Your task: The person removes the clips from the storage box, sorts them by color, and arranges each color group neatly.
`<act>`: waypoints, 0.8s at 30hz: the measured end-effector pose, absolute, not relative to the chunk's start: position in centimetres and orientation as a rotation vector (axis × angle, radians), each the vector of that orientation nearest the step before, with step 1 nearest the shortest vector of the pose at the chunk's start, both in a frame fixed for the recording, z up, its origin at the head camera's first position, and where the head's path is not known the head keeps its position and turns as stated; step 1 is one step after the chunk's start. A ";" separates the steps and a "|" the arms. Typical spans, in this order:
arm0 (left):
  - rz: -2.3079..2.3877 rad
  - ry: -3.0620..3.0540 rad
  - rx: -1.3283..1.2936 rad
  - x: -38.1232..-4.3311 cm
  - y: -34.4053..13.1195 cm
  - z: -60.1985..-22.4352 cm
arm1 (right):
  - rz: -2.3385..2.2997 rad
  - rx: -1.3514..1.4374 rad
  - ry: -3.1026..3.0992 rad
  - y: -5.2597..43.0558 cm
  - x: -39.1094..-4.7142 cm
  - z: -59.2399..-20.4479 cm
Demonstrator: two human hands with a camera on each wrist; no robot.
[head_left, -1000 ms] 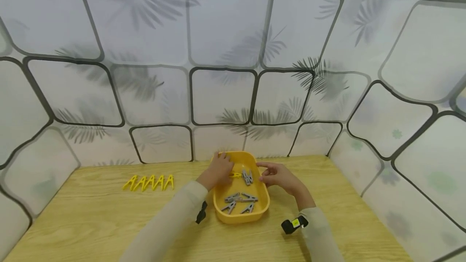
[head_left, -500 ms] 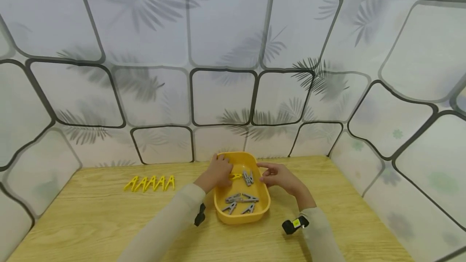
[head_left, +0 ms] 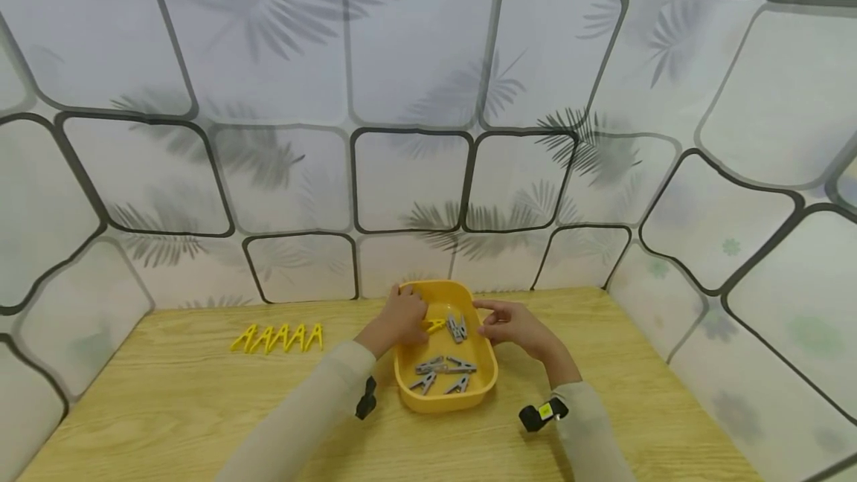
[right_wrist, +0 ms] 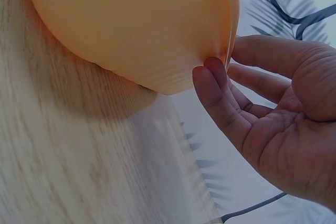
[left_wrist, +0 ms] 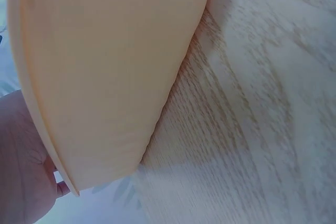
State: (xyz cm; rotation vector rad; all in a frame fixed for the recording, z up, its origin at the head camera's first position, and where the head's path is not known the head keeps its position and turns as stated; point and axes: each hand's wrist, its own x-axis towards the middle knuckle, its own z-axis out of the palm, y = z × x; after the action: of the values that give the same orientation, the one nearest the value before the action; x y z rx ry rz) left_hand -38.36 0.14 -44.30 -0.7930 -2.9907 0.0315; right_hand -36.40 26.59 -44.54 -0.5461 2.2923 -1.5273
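Observation:
A yellow plastic basin (head_left: 446,402) stands on the wooden table, with several grey clothespins (head_left: 458,329) and one yellow clothespin (head_left: 435,325) inside. My left hand (head_left: 403,318) reaches over the basin's far left rim; its fingers are largely hidden, so I cannot tell whether it grips anything. The yellow clothespin lies right beside this hand. In the left wrist view, part of the left hand (left_wrist: 21,166) shows behind the rim. My right hand (head_left: 512,324) pinches the right rim, and in the right wrist view its fingertips (right_wrist: 210,80) press the outer wall.
Several yellow clothespins (head_left: 284,337) stand in a row on the wooden table (head_left: 181,400), left of the basin. Patterned white fabric (head_left: 411,181) rises behind the table and along both sides. Dark wrist cameras (head_left: 541,413) sit near the sleeves.
The head view shifts very slightly. Both hands, the basin and the clothespins keep their places relative to each other.

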 end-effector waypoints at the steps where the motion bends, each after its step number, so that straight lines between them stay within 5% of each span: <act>1: 0.013 -2.980 -0.798 -38.3 0.1 -44.3 | -1.527 -0.548 2.291 26.6 -36.4 -44.5; 24: -0.249 -2.725 -0.924 -37.3 -1.7 -44.0 | -1.525 -0.550 2.306 26.6 -36.6 -44.8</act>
State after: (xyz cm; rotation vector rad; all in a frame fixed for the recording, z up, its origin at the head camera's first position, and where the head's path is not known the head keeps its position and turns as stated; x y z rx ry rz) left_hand -37.25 -1.66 -44.01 -0.9240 -2.7253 -0.2488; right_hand -36.60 26.64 -44.84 -0.5496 2.3062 -1.5251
